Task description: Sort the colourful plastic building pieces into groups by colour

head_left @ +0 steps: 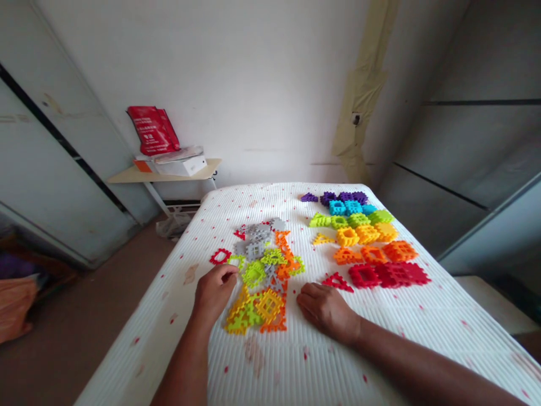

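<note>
A mixed heap of plastic interlocking tiles (264, 273), grey, green, orange and yellow, lies in the middle of a white mattress (296, 361). My left hand (213, 290) rests at the heap's left edge with curled fingers beside a lime green tile (253, 274); I cannot see anything in it. My right hand (325, 309) lies palm down on the mattress right of the heap, fingers together, just below a red triangle tile (337, 281). To the right, tiles are sorted in colour rows: purple (338, 197), blue (350, 208), green (353, 220), yellow (363, 233), orange (376, 253), red (391, 274).
A red ring-shaped tile (220, 257) lies apart on the left. A small shelf table (164, 175) with a red bag (153, 129) and white boxes stands against the back wall. Grey wardrobe panels flank both sides. An orange bag (14, 307) sits on the floor at left.
</note>
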